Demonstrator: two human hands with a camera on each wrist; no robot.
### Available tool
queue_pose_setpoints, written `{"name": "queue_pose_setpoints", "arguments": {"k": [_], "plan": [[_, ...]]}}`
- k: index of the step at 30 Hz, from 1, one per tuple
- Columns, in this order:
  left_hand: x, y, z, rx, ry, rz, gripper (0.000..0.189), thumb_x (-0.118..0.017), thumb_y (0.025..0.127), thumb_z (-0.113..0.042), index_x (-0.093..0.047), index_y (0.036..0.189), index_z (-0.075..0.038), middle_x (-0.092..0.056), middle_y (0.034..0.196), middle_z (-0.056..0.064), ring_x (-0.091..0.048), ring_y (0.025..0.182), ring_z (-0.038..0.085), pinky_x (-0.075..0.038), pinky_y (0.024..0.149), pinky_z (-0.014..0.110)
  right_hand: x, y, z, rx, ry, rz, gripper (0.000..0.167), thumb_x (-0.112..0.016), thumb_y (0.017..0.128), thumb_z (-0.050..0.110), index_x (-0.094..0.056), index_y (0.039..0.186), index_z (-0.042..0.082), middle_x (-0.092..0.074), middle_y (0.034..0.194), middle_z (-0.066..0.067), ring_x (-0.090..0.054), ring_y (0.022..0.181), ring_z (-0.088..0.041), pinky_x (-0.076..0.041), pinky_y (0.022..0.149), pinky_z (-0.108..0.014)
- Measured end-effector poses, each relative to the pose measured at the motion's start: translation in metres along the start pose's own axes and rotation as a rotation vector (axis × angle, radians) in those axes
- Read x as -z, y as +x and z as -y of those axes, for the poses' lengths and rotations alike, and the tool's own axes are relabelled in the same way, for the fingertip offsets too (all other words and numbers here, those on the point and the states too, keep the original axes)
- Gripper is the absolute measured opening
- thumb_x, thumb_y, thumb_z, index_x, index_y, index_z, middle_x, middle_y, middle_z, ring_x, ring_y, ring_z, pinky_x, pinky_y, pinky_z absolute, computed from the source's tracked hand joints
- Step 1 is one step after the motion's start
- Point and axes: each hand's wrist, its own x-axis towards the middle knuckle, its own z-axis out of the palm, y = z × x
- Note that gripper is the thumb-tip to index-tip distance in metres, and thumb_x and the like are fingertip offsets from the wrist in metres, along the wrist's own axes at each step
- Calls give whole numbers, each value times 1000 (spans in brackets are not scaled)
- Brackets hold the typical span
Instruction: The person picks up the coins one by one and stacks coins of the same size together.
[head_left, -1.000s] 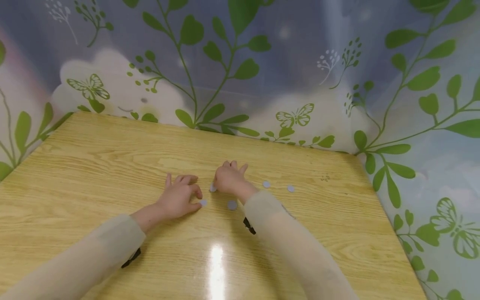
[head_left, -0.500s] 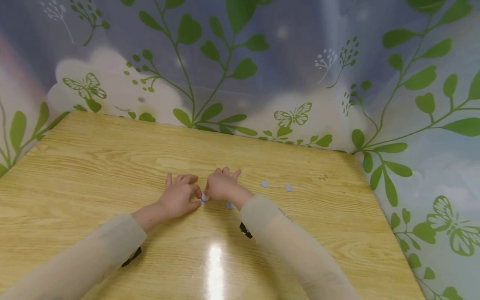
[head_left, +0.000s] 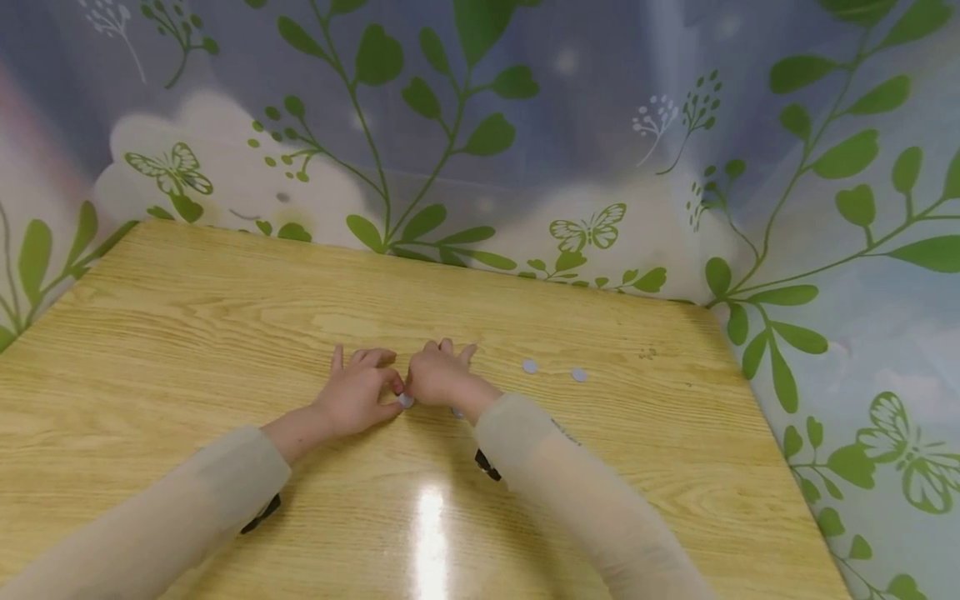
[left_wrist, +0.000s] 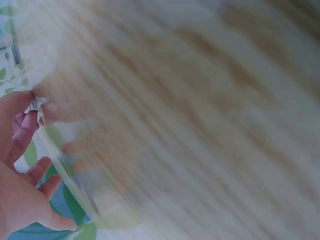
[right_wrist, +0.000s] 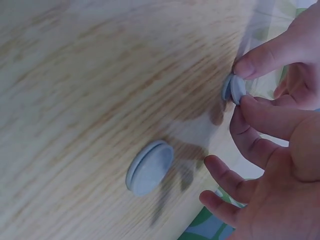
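Small pale grey round discs lie on the wooden table [head_left: 247, 333]. In the head view my left hand [head_left: 358, 396] and right hand [head_left: 441, 377] meet at the table's middle over a disc [head_left: 406, 401]. The right wrist view has two discs [right_wrist: 234, 89] face to face there, the right hand [right_wrist: 275, 165] pinching with thumb and index finger. From above, the left hand's thumb [right_wrist: 260, 59] and fingers hold the same pair. In the left wrist view the left hand [left_wrist: 22, 195] pinches at the far left; the discs are unclear there.
A thicker disc [right_wrist: 150, 167], seemingly two stacked, lies close to the right hand, mostly covered by it in the head view. Two discs [head_left: 530, 367] [head_left: 580, 375] lie farther right. A leaf-patterned curtain [head_left: 450, 167] borders the table.
My right hand has carried a disc left to the one at my left fingertips, and the two now overlap. The left hand has stayed in place.
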Motion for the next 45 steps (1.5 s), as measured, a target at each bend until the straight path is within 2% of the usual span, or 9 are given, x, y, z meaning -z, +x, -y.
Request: {"name": "queue_pose_setpoints", "arguments": {"k": [6, 10, 17, 26, 45], "plan": [[1, -2, 1, -6, -9, -2, 11, -73, 80, -26, -69, 85, -17, -48, 136, 21, -39, 126, 45, -8, 101, 76, 0, -1, -3, 16, -1, -33, 19, -57, 91, 31, -72, 96, 20, -53, 122, -8, -33, 126, -32, -8, 106, -70], [3, -4, 2, -4, -23, -3, 12, -74, 80, -27, -68, 85, -17, -47, 136, 21, -37, 128, 45, -7, 101, 76, 1, -5, -8, 36, -20, -70, 12, -63, 87, 26, -72, 91, 20, -53, 117, -6, -35, 124, -30, -8, 106, -70], [3, -4, 4, 2, -19, -12, 11, -74, 79, -27, -68, 83, -18, -48, 135, 19, -38, 128, 43, -7, 101, 75, 1, -10, -12, 65, -58, -60, 10, -74, 78, 27, -71, 84, 20, -53, 114, -5, -36, 121, -29, -5, 106, -70], [2, -4, 3, 9, -25, -12, 9, -73, 80, -26, -69, 82, -19, -48, 135, 20, -38, 127, 44, -7, 101, 75, -10, -4, -11, 85, -33, -114, 13, -73, 80, 34, -71, 77, 22, -55, 111, -3, -37, 119, -28, -6, 105, -72], [1, -2, 3, 16, -36, -1, 7, -73, 80, -24, -69, 80, -19, -47, 137, 20, -37, 128, 45, -6, 101, 75, -11, -5, -7, 84, -2, -129, 11, -73, 81, 29, -70, 75, 20, -54, 109, -3, -37, 119, -28, -5, 105, -71]]}}
